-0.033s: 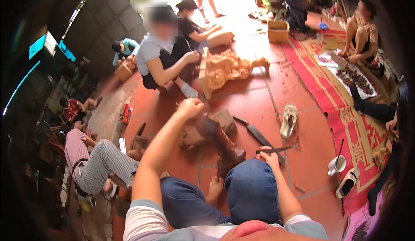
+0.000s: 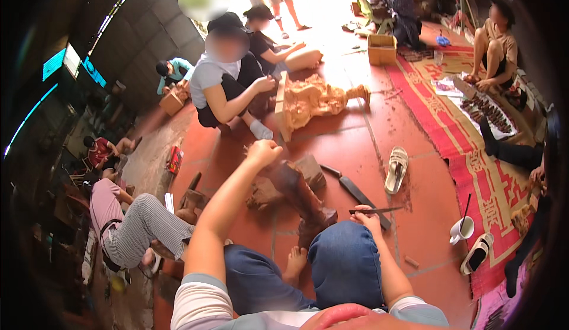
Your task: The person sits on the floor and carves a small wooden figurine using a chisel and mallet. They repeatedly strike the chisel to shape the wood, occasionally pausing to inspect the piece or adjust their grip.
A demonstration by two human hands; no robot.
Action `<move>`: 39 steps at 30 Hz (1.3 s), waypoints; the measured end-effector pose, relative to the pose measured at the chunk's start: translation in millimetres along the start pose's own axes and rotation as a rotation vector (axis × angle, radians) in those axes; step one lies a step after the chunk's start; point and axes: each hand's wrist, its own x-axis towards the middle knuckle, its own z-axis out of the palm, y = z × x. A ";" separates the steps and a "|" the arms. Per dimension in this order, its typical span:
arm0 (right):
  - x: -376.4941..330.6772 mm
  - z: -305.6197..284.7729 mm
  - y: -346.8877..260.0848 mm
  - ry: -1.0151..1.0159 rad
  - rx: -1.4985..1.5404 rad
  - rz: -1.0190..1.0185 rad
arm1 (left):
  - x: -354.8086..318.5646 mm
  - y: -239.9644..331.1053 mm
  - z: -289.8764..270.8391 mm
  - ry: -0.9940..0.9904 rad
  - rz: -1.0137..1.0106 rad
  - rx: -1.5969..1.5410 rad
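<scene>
A dark brown wood carving [image 2: 298, 191] slants between my knees, its near end by my right knee. My left hand [image 2: 264, 153] is closed at the carving's far upper end; what its curled fingers hold is hidden. Beside my right knee, my right hand [image 2: 368, 217] grips a thin, tapering dark file [image 2: 384, 210], its tip pointing right. On the tiles just beyond lies a larger flat black file [image 2: 357, 196] with a handle. Rough wood blocks [image 2: 310, 172] sit behind and beneath the carving.
A person [image 2: 228, 93] sits ahead beside a large pale wood carving [image 2: 314, 102] lying on its side. To the right are a sandal [image 2: 396, 170], a white mug [image 2: 462, 230], another sandal [image 2: 478, 252] and a red patterned mat [image 2: 474, 170]. Another person [image 2: 142, 226] sits close at left.
The whole view has shifted slightly. The thin file in my right hand has dipped a little and lies nearer level. My left hand stays closed by the carving's far end.
</scene>
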 end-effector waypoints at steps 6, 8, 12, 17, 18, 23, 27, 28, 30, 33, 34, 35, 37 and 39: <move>-17.0 26.1 -35.1 -0.108 0.101 -0.054 | -0.8 42.2 11.6 0.089 0.086 0.067; -29.7 35.9 -57.1 -0.107 0.127 -0.060 | -7.0 59.9 6.2 0.023 0.023 0.158; -50.2 48.9 -96.7 -0.125 0.178 -0.163 | -15.2 103.6 -2.0 -0.152 -0.063 0.339; -74.1 67.2 -141.4 -0.200 0.182 -0.292 | -51.2 125.3 -6.3 -0.099 0.130 0.377; -77.7 69.4 -147.8 -0.227 0.185 -0.311 | -55.3 121.4 -6.3 -0.071 0.242 0.467; -97.8 74.4 -170.0 -0.216 0.089 -0.376 | -81.9 123.5 -2.2 -0.004 0.535 0.493; -116.6 79.3 -184.9 -0.219 -0.010 -0.382 | -112.4 150.7 -2.1 0.025 0.609 0.497; -122.2 80.4 -188.8 -0.224 -0.029 -0.389 | -114.3 152.6 -6.9 -0.017 0.612 0.514; -131.3 82.5 -195.0 -0.245 -0.069 -0.415 | -114.4 153.2 -17.3 -0.101 0.618 0.548; -139.6 80.0 -199.1 -0.289 -0.126 -0.479 | -107.4 138.9 -35.0 -0.251 0.620 0.445; -141.5 75.2 -202.4 -0.297 -0.151 -0.510 | -104.6 138.2 -41.2 -0.277 0.648 0.378; -141.6 71.7 -201.1 -0.316 -0.170 -0.524 | -105.2 132.2 -47.4 -0.305 0.661 0.293; -146.7 64.9 -205.6 -0.284 -0.158 -0.499 | -103.8 124.1 -57.8 -0.287 0.670 0.189; -148.2 58.4 -207.0 -0.269 -0.147 -0.500 | -95.8 109.4 -55.6 -0.079 0.818 0.074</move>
